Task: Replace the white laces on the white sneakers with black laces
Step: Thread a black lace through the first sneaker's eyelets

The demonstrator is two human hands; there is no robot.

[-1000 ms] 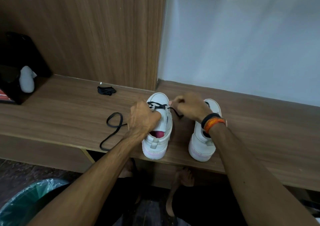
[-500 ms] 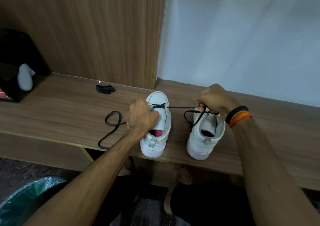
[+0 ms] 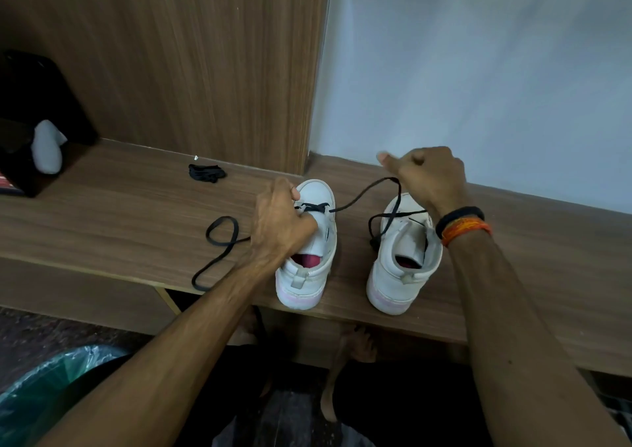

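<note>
Near the middle of the frame, the left hand (image 3: 278,222) is gripping the left white high-top sneaker (image 3: 309,251) at its tongue and throat, fingers curled round the upper to steady it, while the right hand (image 3: 427,176), fingers clenched round the black flat lace (image 3: 362,197), is drawing it up and to the right from an eyelet near the toe. The lace's other end is lying in a loose loop (image 3: 219,245) on the brown wood-grain bench (image 3: 119,214), left of the shoe. The right white high-top sneaker (image 3: 402,258) is standing just beside the first, with the pulled lace's slack draping across its top. To do this step well, the pulling hand is probably best kept in line with the eyelet, drawing smoothly until both ends look even, while the left hand is pressing the shoe down so it is not tipping. Both heels are sitting close to the bench's front edge, so a hard tug could slide a shoe off. Open bench is lying to the right; a spare bundle of black lace (image 3: 207,173) is resting further back, at centre left near the wooden wall panel (image 3: 171,53), well apart from the hands.
</note>
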